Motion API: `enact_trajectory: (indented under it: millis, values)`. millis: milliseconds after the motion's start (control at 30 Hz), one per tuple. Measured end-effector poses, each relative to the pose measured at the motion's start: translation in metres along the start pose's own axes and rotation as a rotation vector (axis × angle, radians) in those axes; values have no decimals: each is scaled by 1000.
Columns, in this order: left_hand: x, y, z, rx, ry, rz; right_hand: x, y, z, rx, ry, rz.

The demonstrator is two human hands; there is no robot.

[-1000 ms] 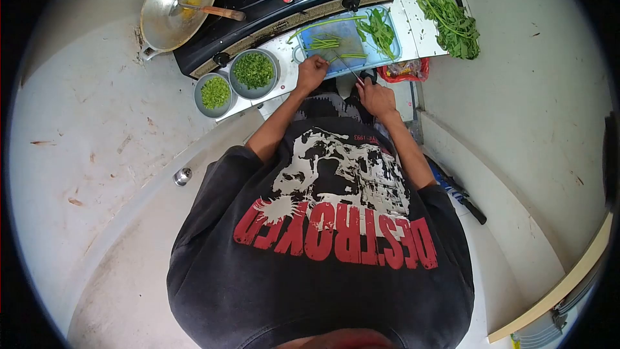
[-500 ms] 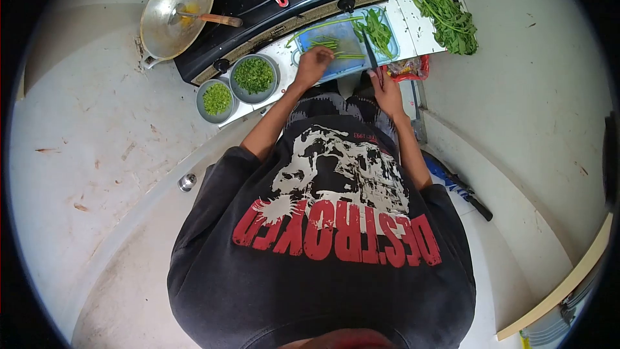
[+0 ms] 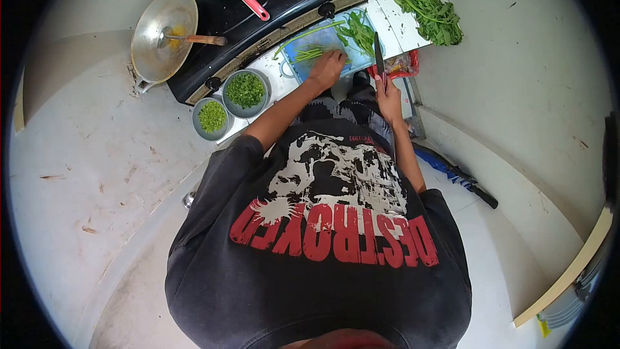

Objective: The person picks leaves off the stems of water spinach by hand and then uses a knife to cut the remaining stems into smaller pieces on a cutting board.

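Observation:
A blue chopping board (image 3: 290, 71) lies in front of the stove with green stems (image 3: 309, 53) and leafy greens (image 3: 357, 31) on it. My left hand (image 3: 329, 68) is over the board, its fingers curled down around the ends of some stems and partly hiding them. In my right hand (image 3: 389, 98) is a knife (image 3: 379, 55), wrapped by the fingers at its handle. The dark blade points away from me, upright in the view beside the board's right edge, apart from the stems.
Two grey bowls of chopped greens, a larger bowl (image 3: 267, 87) and a smaller bowl (image 3: 196, 126), stand to the left. A black stove (image 3: 274, 16) carries a wok (image 3: 145, 42) with a ladle and a red-handled pan (image 3: 253, 5). Bunched greens (image 3: 429, 13) and a red bag (image 3: 413, 64) are at right.
My left hand has moved right along the stems. The knife has swung off the board to its right side, the blade now clear of the leaves. The whole view has shifted slightly.

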State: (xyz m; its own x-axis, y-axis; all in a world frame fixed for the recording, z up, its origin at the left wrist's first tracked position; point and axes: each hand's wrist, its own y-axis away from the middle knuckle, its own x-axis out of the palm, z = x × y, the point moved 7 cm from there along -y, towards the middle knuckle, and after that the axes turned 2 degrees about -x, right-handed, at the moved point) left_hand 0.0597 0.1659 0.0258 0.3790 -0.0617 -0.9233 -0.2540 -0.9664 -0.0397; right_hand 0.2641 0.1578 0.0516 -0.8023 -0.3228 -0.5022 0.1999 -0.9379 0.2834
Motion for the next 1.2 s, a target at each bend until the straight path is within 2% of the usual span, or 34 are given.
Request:
enact_trajectory:
  millis: [267,467,667,767,867,967,1100,1200]
  values:
    - [-19,11,11,-67,-77,23,11,-7,4,-60,10,4]
    - [-25,31,14,-7,-122,26,16,-14,11,-52,20,58]
    - [-39,46,44,-125,-244,-26,19,-16,12,-66,24,59]
    - [-59,39,51,-189,-264,-101,19,-16,16,-91,36,49]
    - [-90,31,47,-175,-107,-249,17,-18,17,-90,33,44]
    - [-86,15,74,-164,-10,-294,14,-17,19,-40,20,62]
    - [-69,-9,92,-250,10,40,13,-17,12,12,38,82]
    - [-62,-15,89,-226,-112,49,12,-17,11,-45,16,35]
